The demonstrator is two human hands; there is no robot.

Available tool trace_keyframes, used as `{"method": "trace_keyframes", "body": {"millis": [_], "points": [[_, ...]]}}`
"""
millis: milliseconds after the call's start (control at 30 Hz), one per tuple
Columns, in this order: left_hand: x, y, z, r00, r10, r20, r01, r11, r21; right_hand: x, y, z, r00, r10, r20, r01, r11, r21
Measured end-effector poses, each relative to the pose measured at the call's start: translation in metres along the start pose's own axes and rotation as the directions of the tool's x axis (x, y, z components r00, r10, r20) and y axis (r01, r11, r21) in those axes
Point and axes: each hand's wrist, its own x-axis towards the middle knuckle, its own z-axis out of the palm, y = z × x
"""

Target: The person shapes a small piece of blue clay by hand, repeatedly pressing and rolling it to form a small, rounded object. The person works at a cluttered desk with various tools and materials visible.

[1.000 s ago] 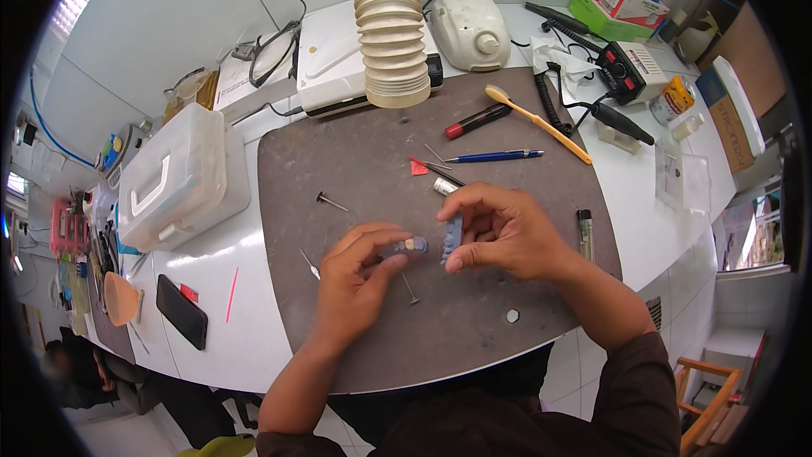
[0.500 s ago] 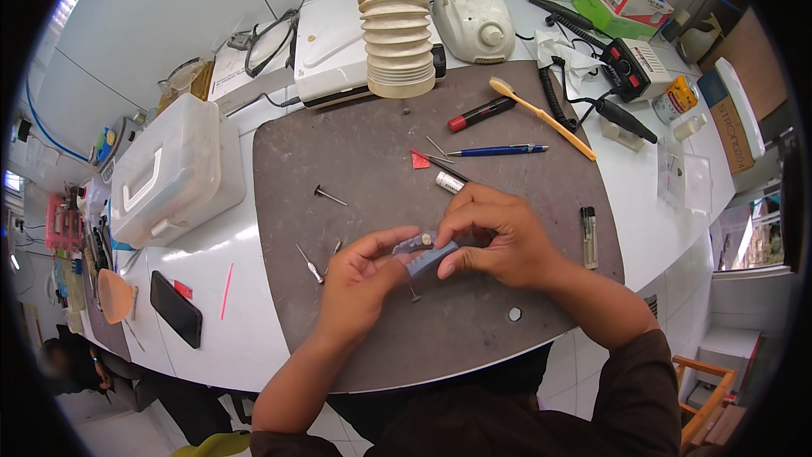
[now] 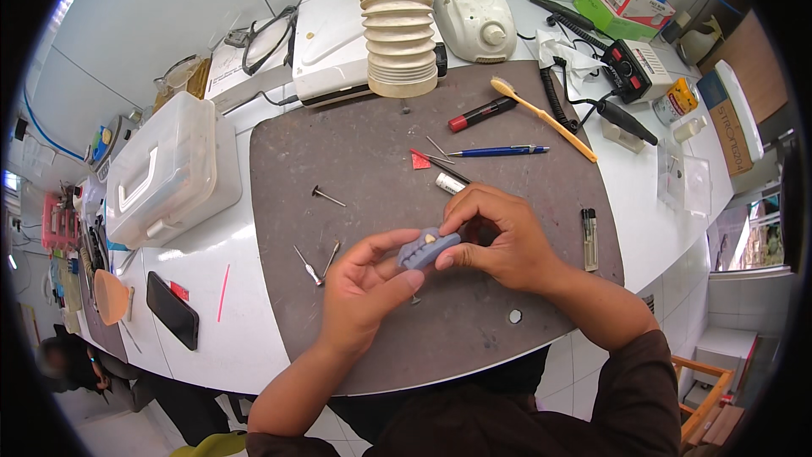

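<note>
Model halves (image 3: 440,247): closed together since a second ago; blue-grey, one cream tooth (image 3: 430,239); held above mat (image 3: 440,347).
Left hand (image 3: 364,288): palm inward, fingers clamped on halves.
Right hand (image 3: 507,244): thumb, fingertips pinching halves.

"What is the person wearing?"

"A dark brown top (image 3: 474,430), plain where it shows."

"How long are the sleeves?"

"The right sleeve (image 3: 639,393) ends near the elbow, its cloth loose and creased. Only a strip of the left sleeve (image 3: 288,446) shows, in the same dark brown."

"And below the cuffs?"

"Bare forearms, and bare fingers on the left hand (image 3: 364,292) and right hand (image 3: 503,237)."
</note>
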Motion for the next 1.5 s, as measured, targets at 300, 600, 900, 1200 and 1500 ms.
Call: {"method": "trace_keyframes", "body": {"millis": [300,600,900,1200,1500], "points": [[0.000,-0.003,0.000,0.990,0.139,0.008,-0.139,0.986,0.092,0.002,-0.002,-0.001,0.997,-0.068,0.047,0.065,0.995,0.071],[0.000,-0.003,-0.007,0.932,0.332,0.145,-0.361,0.838,0.409,0.003,-0.012,-0.007,0.981,-0.148,0.122,0.147,0.989,0.015],[0.003,0.003,-0.001,0.796,0.517,0.314,-0.510,0.295,0.808,0.002,-0.006,-0.004,0.956,-0.260,0.137,0.279,0.949,-0.145],[0.006,0.003,-0.002,0.749,0.549,0.371,-0.545,0.190,0.817,0.003,-0.002,-0.004,0.928,-0.344,0.143,0.371,0.885,-0.282],[0.006,0.007,0.000,0.724,0.522,0.452,-0.531,0.003,0.847,0.002,-0.003,-0.003,0.923,-0.356,0.149,0.385,0.868,-0.312]]}}
